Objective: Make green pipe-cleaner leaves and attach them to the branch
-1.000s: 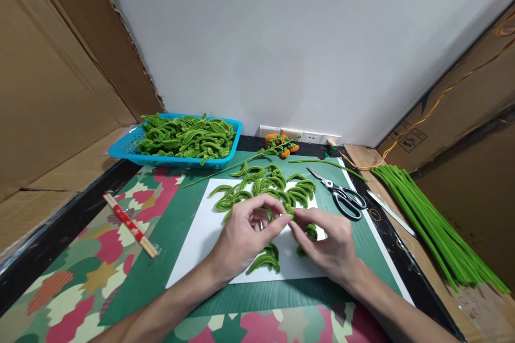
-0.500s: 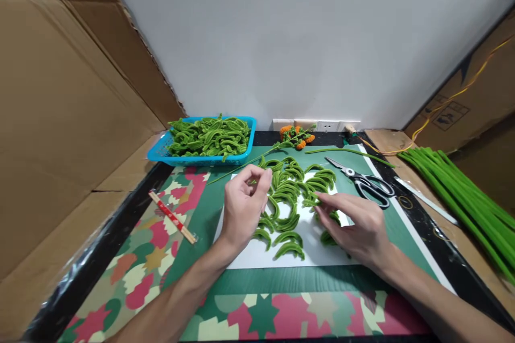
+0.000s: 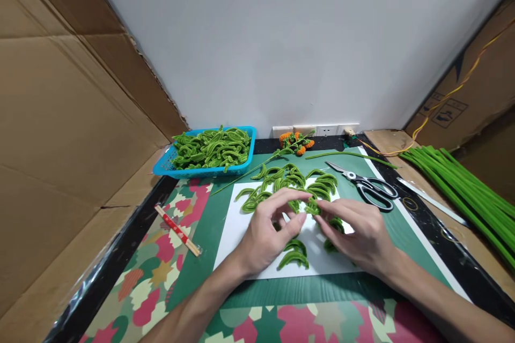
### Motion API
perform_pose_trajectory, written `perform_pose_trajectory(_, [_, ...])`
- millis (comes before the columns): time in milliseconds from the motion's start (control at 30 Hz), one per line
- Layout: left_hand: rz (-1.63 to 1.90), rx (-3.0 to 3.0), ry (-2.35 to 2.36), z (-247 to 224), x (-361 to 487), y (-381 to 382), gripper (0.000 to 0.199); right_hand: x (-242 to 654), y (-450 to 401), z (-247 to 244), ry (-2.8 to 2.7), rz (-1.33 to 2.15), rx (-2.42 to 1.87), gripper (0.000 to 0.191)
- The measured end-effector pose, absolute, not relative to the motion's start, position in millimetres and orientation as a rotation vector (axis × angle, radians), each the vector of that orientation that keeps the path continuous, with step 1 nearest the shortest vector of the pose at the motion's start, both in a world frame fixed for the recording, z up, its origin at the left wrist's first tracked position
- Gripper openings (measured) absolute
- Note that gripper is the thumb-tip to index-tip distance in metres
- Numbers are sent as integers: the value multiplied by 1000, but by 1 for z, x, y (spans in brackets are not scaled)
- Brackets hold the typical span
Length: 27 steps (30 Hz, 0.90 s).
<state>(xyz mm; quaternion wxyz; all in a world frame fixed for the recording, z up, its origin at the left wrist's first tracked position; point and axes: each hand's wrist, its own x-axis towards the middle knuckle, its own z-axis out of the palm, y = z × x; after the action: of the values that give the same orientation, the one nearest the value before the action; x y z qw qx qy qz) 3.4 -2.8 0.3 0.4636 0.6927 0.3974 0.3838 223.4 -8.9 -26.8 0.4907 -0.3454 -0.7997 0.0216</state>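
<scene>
Over a white sheet [image 3: 231, 241], my right hand [image 3: 356, 228] pinches a small green fuzzy piece [image 3: 313, 206] between thumb and fingertips. My left hand [image 3: 271, 228] is just left of that piece, its thumb and index finger curved and apart; whether a fingertip touches the piece is unclear. Curved green fuzzy pieces [image 3: 322, 185] lie in clusters on the sheet behind and around both hands. Two more curved pieces [image 3: 293, 260] rest near the sheet's front edge. Some pieces are partly hidden beneath my hands.
A blue basket [image 3: 201, 172] of green pieces stands back left. An orange flower stem [image 3: 295, 142] lies at the back. Scissors [image 3: 364, 185] and long green stems [image 3: 462, 190] are at right, wrapped chopsticks [image 3: 177, 229] at left. Cardboard [image 3: 60, 118] borders the left side.
My left hand has moved right and down, close to my right hand, and its thumb and index finger have parted. The view has shifted slightly.
</scene>
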Motion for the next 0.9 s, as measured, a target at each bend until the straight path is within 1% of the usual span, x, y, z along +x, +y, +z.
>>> perform_pose_trajectory(67, [915, 1717, 957, -2, 6, -5, 33, 223, -9, -27, -1938, 69, -829, 15])
perform_pose_trajectory(267, [944, 1700, 959, -7, 9, -6, 25, 224, -10, -32, -2004, -1, -802, 3])
perform_pose_trajectory(367, [937, 1722, 945, -4, 9, -6, 18, 224, -10, -34, -2066, 28, -759, 7])
perform_pose_trajectory(500, [913, 1580, 939, -3, 10, -7, 25, 223, -12, -33, -2109, 55, -674, 3])
perform_pose_trajectory(600, [918, 1439, 944, -5, 10, -7, 28, 223, -13, -32, -2083, 33, -600, 10])
perform_pose_trajectory(767, [952, 1400, 972, -7, 9, -7, 31, 226, -12, -32, -2064, -34, -535, 26])
perform_pose_trajectory(900, [972, 1409, 981, -7, 10, -8, 32, 229, -10, -34, -2076, -56, -532, 27])
